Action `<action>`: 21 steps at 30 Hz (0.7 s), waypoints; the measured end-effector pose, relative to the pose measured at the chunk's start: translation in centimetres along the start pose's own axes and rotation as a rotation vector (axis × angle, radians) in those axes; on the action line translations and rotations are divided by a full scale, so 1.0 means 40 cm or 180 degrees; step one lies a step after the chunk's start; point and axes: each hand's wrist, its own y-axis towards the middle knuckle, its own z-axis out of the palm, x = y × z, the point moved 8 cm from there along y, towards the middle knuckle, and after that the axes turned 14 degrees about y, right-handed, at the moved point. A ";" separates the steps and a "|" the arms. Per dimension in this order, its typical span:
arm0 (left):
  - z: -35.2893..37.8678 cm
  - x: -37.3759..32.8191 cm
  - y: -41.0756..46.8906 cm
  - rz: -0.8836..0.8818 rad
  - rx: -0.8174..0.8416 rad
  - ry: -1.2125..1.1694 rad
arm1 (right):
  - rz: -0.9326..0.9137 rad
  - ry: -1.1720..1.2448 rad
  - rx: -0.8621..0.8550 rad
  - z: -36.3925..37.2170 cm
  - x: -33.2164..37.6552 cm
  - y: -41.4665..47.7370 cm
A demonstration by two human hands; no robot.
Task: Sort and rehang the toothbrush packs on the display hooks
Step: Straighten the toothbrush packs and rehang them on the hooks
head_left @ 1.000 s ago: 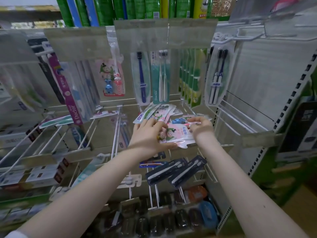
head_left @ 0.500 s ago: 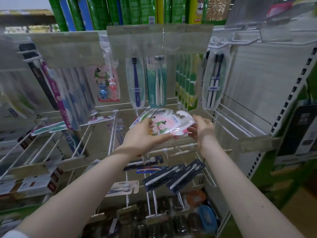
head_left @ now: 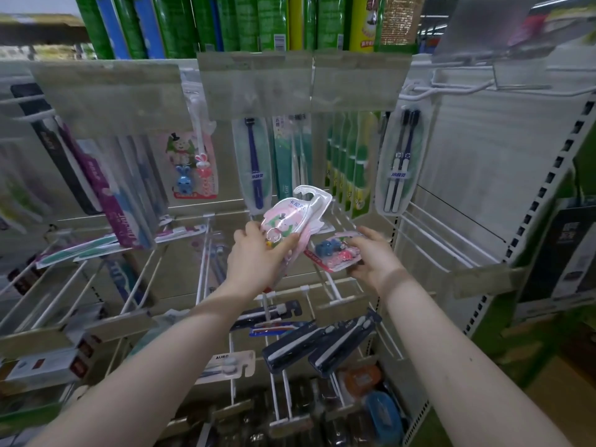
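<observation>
Your left hand (head_left: 258, 258) grips a glossy pink pack (head_left: 298, 217), thumb curled over its rounded plastic front. Its white hook tab tilts up just below the hanging navy pack (head_left: 256, 166). Lower and to the right of the navy pack, your right hand (head_left: 375, 261) pinches a flat figure pack (head_left: 335, 253).

I see a pale pink pack (head_left: 292, 227) with a green-and-pink cartoon print in the left hand (head_left: 258, 256). The clear pack (head_left: 335, 253) in the right hand (head_left: 374, 259) shows 1 blue and 1 pink figure over a red strip. Below, 2 navy packs (head_left: 292, 350) carry white stripes.
</observation>
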 end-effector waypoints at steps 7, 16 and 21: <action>0.013 0.015 0.009 0.0008 0.0059 -0.0348 | 0.0064 0.0384 -0.0261 0.006 -0.012 0.027; -0.003 0.020 -0.006 0.0016 0.0396 -0.1601 | 0.0099 0.0393 -0.0548 -0.021 0.004 -0.033; -0.014 0.012 -0.038 0.0097 0.0673 -0.1801 | -0.0120 0.0371 -0.0767 -0.020 0.009 -0.093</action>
